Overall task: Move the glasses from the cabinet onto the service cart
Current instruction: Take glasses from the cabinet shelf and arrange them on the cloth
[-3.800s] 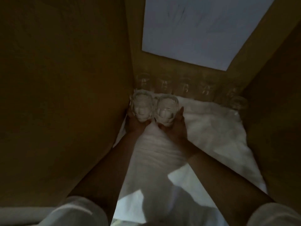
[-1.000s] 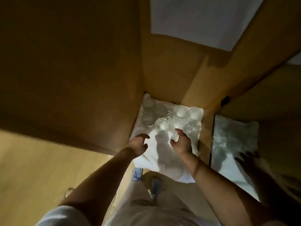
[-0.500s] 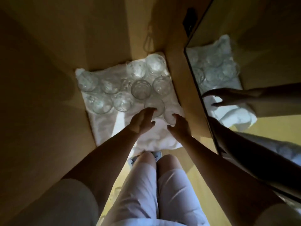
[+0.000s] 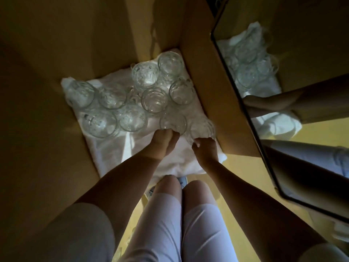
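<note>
Since half a second ago both hands are reaching further in: the left hand point(image 4: 164, 141) is curling its fingers onto the near glass point(image 4: 173, 123), and the right hand point(image 4: 205, 148) is gripping the corner glass point(image 4: 203, 128). Both glasses are standing with the other glasses point(image 4: 145, 76) on a white cloth point(image 4: 113, 148) inside the cabinet point(image 4: 198, 72), beside a mirror point(image 4: 311, 35).

The left hand point(image 4: 163, 140) hides its fingertips against the near rim of a clear round drinking glass point(image 4: 172, 121), so its hold cannot be read. The right hand point(image 4: 204, 148) curls at a second clear glass point(image 4: 203, 127), which is blurred beside the wooden cabinet wall point(image 4: 207, 72); contact there is unclear. Bare knees point(image 4: 170, 186) cover most of a pale shoe point(image 4: 182, 179), and the picture's right edge crops the dark-framed mirror point(image 4: 302, 167).
</note>
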`<state>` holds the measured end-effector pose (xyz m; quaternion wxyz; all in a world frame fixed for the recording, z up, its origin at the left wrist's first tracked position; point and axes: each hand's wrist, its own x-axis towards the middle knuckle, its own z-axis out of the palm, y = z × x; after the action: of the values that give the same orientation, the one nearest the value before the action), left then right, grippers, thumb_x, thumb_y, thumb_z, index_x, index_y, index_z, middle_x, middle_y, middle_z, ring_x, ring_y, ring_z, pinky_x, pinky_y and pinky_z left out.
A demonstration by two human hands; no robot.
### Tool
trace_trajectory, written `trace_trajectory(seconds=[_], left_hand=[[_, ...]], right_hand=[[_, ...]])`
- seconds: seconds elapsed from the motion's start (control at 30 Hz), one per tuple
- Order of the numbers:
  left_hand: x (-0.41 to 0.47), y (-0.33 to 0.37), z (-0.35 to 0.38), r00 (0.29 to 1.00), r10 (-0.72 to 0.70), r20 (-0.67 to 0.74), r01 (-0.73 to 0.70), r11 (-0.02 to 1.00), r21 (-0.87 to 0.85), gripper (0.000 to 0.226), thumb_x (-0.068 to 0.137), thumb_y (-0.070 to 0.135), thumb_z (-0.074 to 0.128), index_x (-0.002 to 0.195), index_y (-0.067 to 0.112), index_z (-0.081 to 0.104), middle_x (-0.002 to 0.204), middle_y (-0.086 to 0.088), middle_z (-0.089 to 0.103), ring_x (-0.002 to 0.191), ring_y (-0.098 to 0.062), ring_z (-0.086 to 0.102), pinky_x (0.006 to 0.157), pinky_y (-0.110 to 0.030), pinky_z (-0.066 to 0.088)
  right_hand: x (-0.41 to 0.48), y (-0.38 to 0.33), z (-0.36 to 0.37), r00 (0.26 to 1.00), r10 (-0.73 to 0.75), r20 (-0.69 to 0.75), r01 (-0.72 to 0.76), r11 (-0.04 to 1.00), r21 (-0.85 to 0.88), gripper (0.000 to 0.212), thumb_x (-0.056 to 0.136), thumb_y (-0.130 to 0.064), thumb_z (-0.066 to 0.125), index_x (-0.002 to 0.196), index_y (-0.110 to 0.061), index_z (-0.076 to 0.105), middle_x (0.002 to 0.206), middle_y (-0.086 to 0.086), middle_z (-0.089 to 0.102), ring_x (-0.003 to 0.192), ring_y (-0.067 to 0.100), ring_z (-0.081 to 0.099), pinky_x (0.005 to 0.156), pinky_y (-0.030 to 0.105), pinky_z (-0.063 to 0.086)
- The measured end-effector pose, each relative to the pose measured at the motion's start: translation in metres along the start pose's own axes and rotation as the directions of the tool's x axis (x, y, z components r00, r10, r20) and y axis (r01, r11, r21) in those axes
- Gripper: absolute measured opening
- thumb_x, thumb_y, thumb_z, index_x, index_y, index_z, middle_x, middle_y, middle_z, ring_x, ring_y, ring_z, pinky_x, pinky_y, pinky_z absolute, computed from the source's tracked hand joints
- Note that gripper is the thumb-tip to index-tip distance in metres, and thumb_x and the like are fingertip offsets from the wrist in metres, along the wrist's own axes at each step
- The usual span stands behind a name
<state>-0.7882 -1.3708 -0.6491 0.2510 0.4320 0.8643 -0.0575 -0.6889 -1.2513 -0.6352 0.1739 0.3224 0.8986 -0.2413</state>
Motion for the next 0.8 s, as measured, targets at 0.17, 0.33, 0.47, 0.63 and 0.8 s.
trace_trajectory(seconds=[0.17, 0.33, 0.47, 0.63, 0.8], left_hand=[[-0.060, 0.008, -0.035, 0.977, -0.009, 0.212, 0.032, 0.994, -0.108, 0.024, 0.089, 0.015, 0.053, 0.110, 0.018, 0.063, 0.114, -0.007, 0.063, 0.107, -0.027, 0.060, 0.086, -0.031, 0.047], [-0.136, 0.026, -0.068, 0.968, -0.060, 0.245, 0.100, 0.983, -0.156, 0.020, 0.090, 0.022, 0.051, 0.105, 0.014, 0.063, 0.108, -0.008, 0.063, 0.106, -0.028, 0.060, 0.080, -0.034, 0.047], [-0.187, 0.031, -0.099, 0.960, -0.166, 0.224, 0.223, 0.939, -0.260, 0.023, 0.095, 0.026, 0.042, 0.099, 0.014, 0.061, 0.111, -0.010, 0.062, 0.105, -0.027, 0.058, 0.075, -0.032, 0.042], [-0.241, 0.044, -0.115, 0.948, -0.256, 0.187, 0.306, 0.895, -0.326, 0.033, 0.096, 0.035, 0.038, 0.103, 0.018, 0.066, 0.120, -0.005, 0.061, 0.112, -0.024, 0.055, 0.081, -0.030, 0.042], [-0.294, 0.090, -0.136, 0.923, -0.329, 0.198, 0.378, 0.870, -0.317, 0.033, 0.095, 0.033, 0.041, 0.104, 0.015, 0.067, 0.115, -0.008, 0.064, 0.108, -0.027, 0.057, 0.081, -0.031, 0.046]], right_hand=[[-0.045, -0.012, -0.034, 0.996, 0.066, 0.062, -0.066, 0.998, -0.008, 0.025, 0.093, -0.018, 0.051, 0.106, -0.005, 0.069, 0.107, 0.014, 0.069, 0.101, 0.028, 0.061, 0.074, 0.023, 0.039], [-0.105, -0.036, -0.084, 0.993, 0.021, 0.119, -0.019, 1.000, -0.021, 0.027, 0.092, -0.018, 0.048, 0.106, -0.006, 0.068, 0.111, 0.016, 0.066, 0.107, 0.031, 0.057, 0.082, 0.029, 0.042], [-0.149, -0.059, -0.126, 0.981, -0.066, 0.182, 0.064, 0.998, 0.015, 0.039, 0.093, -0.025, 0.035, 0.103, -0.005, 0.067, 0.116, 0.017, 0.063, 0.111, 0.029, 0.054, 0.090, 0.028, 0.036], [-0.194, -0.064, -0.150, 0.964, -0.171, 0.203, 0.155, 0.984, 0.093, 0.014, 0.089, -0.013, 0.053, 0.080, -0.024, 0.056, 0.082, 0.003, 0.054, 0.078, 0.016, 0.048, 0.072, 0.024, 0.034], [-0.237, -0.023, -0.166, 0.923, -0.251, 0.292, 0.243, 0.968, 0.063, 0.013, 0.090, -0.017, 0.056, 0.095, -0.016, 0.069, 0.097, 0.007, 0.062, 0.088, 0.013, 0.043, 0.074, 0.019, 0.034]])
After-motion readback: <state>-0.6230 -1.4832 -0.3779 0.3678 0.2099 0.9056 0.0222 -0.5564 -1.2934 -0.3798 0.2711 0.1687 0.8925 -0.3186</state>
